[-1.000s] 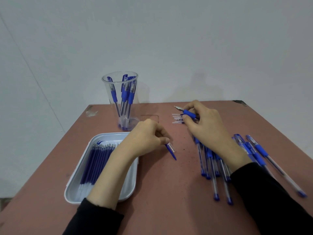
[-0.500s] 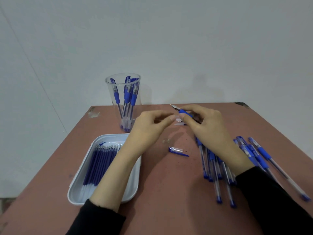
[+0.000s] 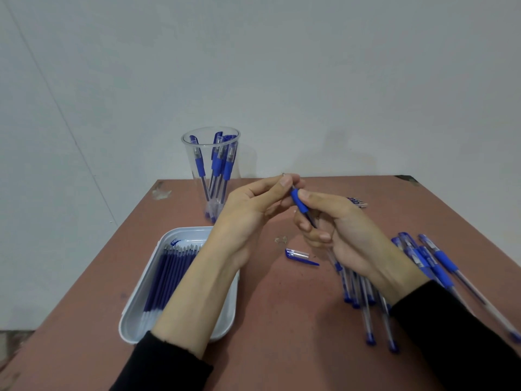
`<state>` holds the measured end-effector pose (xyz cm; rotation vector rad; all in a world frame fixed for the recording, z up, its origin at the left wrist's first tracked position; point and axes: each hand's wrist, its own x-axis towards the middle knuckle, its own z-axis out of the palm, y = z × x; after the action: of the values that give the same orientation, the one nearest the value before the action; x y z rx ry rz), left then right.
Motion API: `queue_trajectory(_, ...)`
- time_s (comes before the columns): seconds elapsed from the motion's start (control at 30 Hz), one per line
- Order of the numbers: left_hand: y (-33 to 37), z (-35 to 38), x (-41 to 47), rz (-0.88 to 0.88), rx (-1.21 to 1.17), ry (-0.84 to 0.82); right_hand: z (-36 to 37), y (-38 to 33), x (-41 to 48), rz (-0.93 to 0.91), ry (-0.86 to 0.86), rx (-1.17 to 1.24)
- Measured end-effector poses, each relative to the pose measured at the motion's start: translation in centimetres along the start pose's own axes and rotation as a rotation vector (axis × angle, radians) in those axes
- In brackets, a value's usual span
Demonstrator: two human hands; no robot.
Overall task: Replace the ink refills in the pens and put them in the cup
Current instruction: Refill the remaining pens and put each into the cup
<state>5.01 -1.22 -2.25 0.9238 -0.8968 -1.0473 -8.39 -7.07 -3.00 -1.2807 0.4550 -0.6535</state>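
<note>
holding a pen [image 3: 299, 204] up above the surface [image 3: 282, 320], both hands meet near the middle of the view. the right hand [image 3: 352, 235] has its grip clamped on the pen: the thumb presses on the blue rubber sleeve and the curled fingers wrap the clear barrel below it. the pen is tilted, with its writing end up and to the left and its lower part hidden inside the hand. the left hand [image 3: 248, 213] has its grip together on that upper end, thumb and forefinger pinching it at the very tip. what exactly sits between those fingertips is too small to tell.

the cap [image 3: 298, 254] lies on the surface just below the hands, touching neither.

the cup [image 3: 208, 156], clear plastic, stands upright at the far left of the surface, with several capped pens [image 3: 222, 165] leaning inside it. nearer, on the left, a white tray [image 3: 132, 328] holds a row of blue refills [image 3: 166, 275] lying side by side; the left forearm passes over its right part.

on the right, loose pens [image 3: 366, 306] lie in a bunch partly under the right wrist, and more pens [image 3: 439, 266] lie beside them toward the right edge. a few small pieces [image 3: 358, 201] rest on the far side behind the right hand. both arms wear black sleeves [image 3: 163, 365].
</note>
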Motion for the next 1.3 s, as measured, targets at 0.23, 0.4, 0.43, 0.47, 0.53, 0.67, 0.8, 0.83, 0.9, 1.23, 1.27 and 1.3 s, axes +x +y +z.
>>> queue_trajectory(0.23,0.0,0.2,-0.1,0.038,-0.049,0.065,0.3,0.3,0.2,-0.121,0.072,-0.196)
queue_trajectory(0.4,0.3,0.0,-0.2,0.045,-0.055,0.003,-0.3,0.4,0.5,-0.151,0.207,-0.235)
queue_trajectory(0.43,0.2,-0.1,-0.2,0.05,-0.034,0.015,-0.5,0.4,0.6,-0.154,0.231,-0.241)
queue_trajectory(0.47,0.1,-0.1,-0.1,0.063,0.007,0.034,-0.8,0.3,0.6,-0.157,0.251,-0.255)
queue_trajectory(0.53,-0.1,-0.1,-0.2,0.113,0.118,0.078,-1.1,0.2,0.5,-0.163,0.269,-0.306)
queue_trajectory(0.67,-0.3,-0.2,-0.1,0.198,0.308,0.116,-1.2,0.2,0.3,-0.192,0.241,-0.425)
queue_trajectory(0.8,-0.4,-0.2,0.0,0.205,0.429,0.155,-1.4,0.8,0.5,-0.37,0.324,-0.638)
queue_trajectory(0.83,-0.5,-0.2,0.0,0.201,0.439,0.173,-1.6,1.1,0.7,-0.437,0.36,-0.729)
queue_trajectory(0.9,-0.6,-0.3,0.0,0.194,0.456,0.203,-1.7,1.6,1.0,-0.568,0.414,-0.893)
queue_trajectory(1.23,-0.1,-0.9,0.1,0.156,0.424,0.353,-2.5,1.6,1.1,-0.783,0.558,-1.205)
queue_trajectory(1.27,-0.1,-1.1,0.2,0.155,0.463,0.341,-2.7,1.6,1.1,-0.762,0.566,-1.203)
queue_trajectory(1.3,-0.2,-1.3,0.2,0.159,0.536,0.325,-2.8,1.6,1.1,-0.736,0.57,-1.193)
